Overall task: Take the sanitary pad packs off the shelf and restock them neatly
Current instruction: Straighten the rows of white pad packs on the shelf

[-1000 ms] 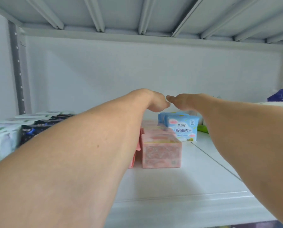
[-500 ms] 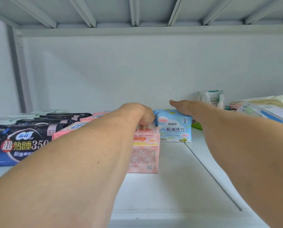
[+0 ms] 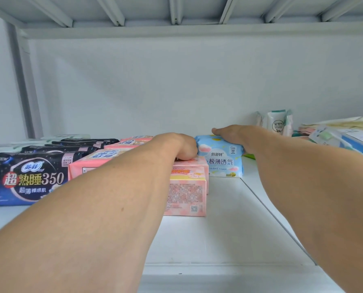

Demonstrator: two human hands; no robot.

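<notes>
Both forearms are stretched deep into a white shelf [image 3: 229, 229]. The left hand [image 3: 184, 148] is bent down at the wrist onto the top of a row of pink packs [image 3: 187, 187]; its fingers are hidden behind the wrist, so whether they grip cannot be told. The right hand [image 3: 229, 134] is laid flat, fingers straight, on top of a light blue pack [image 3: 220, 159], which stands upright just behind and to the right of the pink row. Further left, dark navy packs [image 3: 30, 178] are lined up front to back, with another pink row [image 3: 100, 159] between them and the left forearm. Other goods [image 3: 277, 122] are seen at the far right.
</notes>
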